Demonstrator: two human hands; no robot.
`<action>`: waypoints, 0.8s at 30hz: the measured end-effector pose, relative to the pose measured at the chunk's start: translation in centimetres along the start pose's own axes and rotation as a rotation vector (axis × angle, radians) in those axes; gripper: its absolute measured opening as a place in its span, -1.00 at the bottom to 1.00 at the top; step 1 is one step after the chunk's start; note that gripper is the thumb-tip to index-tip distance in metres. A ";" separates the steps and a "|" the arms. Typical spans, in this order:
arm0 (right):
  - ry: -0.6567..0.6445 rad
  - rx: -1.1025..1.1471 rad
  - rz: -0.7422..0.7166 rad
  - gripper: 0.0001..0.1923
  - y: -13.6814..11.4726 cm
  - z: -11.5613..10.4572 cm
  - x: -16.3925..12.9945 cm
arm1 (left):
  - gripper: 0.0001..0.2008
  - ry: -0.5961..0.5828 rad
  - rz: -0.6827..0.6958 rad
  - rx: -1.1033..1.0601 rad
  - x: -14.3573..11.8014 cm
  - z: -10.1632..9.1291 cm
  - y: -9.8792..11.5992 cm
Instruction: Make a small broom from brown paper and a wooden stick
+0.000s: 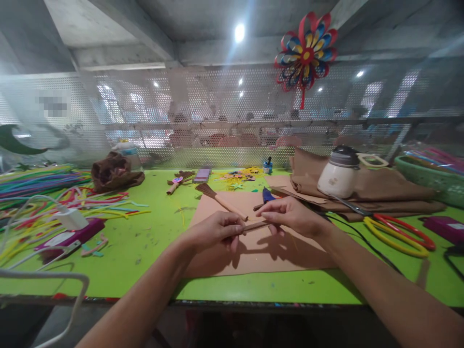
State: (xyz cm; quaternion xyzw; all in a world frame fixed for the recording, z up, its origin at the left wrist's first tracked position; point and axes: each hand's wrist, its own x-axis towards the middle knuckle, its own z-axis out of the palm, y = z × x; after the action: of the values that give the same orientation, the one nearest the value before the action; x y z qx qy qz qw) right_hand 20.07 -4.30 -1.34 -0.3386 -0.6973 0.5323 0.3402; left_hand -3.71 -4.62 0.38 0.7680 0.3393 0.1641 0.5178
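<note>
A bright green table (152, 241) is stretching across the lower half of the frame, backed by a perforated metal screen (217, 101) on which a red, blue and yellow paper pinwheel (306, 53) is hanging at upper right. A heap of coloured pipe cleaners (39, 188) is sprawling over the table at left, and folded brown cloth (380, 188) is lying at centre right with a white jar with a grey lid (339, 173) standing on it. At centre, a brown paper sheet (261, 251) is lying flat on the table beneath the person's two hands. A green basket (435, 179) is sitting at the far right edge, red and yellow rings (398, 232) are lying in front of the cloth, and a white charger (70, 218) is resting on a magenta case (72, 237) at left. A small finished broom (221, 199) is lying across the sheet's upper left corner. The left hand (217, 232) is clenching one end of a thin brown stick (255, 225) just above the sheet, while the right hand (290, 215) is pinching the other end between its fingertips, the stick running nearly level between them at the centre of the frame.
</note>
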 end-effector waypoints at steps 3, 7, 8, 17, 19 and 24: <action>0.068 0.130 -0.121 -0.70 -0.1 0.0 -0.1 | -0.75 0.015 0.047 -0.141 0.1 0.1 -0.6; -0.108 0.158 -0.162 -0.64 -0.7 1.1 -0.3 | -0.76 -0.080 0.106 -0.322 0.4 0.6 -1.2; -0.159 0.138 -0.159 -0.65 -0.9 1.5 -0.4 | -0.76 -0.116 0.110 -0.361 0.4 0.8 -1.2; -0.161 0.038 -0.162 -0.83 -1.8 2.2 -0.7 | -0.77 -0.280 -0.024 -0.569 0.1 2.8 -1.0; -0.164 -0.013 -0.124 -0.81 -1.9 2.4 -0.7 | -0.80 -0.198 0.033 -0.422 0.4 2.2 -1.0; -0.156 -0.384 -0.081 -0.78 -1.4 2.8 -0.2 | -0.76 0.286 0.150 -0.275 1.4 0.6 -1.4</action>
State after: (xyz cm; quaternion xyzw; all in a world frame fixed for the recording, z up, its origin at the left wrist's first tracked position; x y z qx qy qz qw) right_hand 17.71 -6.21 -0.59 -0.3266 -0.8232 0.4003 0.2356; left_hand -2.80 -3.73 -1.29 0.6821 0.3254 0.3543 0.5508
